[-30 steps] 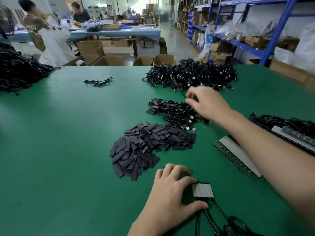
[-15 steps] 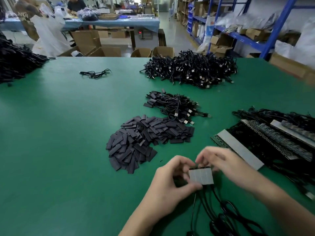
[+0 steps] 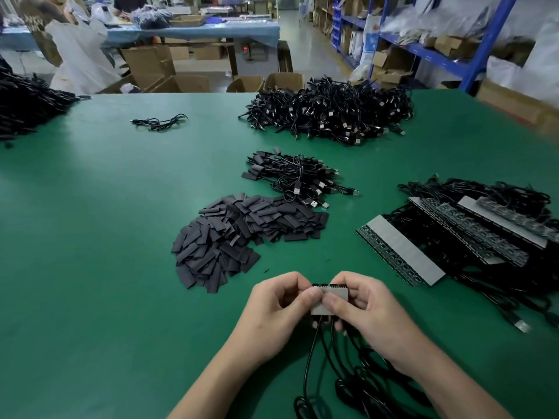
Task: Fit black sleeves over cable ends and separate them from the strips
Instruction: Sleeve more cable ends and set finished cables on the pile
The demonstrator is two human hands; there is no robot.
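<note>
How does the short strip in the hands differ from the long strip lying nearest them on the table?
The short strip is a small piece; the long strip is much longer. The short strip is pinched between the left hand and right hand; the long strip lies flat on the table, untouched. Cables hang from the short strip toward the person. Both show a grey face with a dark edge.

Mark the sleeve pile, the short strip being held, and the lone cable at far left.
sleeve pile (image 3: 242,234): head view, middle of the heap.
short strip (image 3: 339,294): head view, bare grey face near its top edge.
lone cable (image 3: 160,122): head view, middle of its tangle.
</note>
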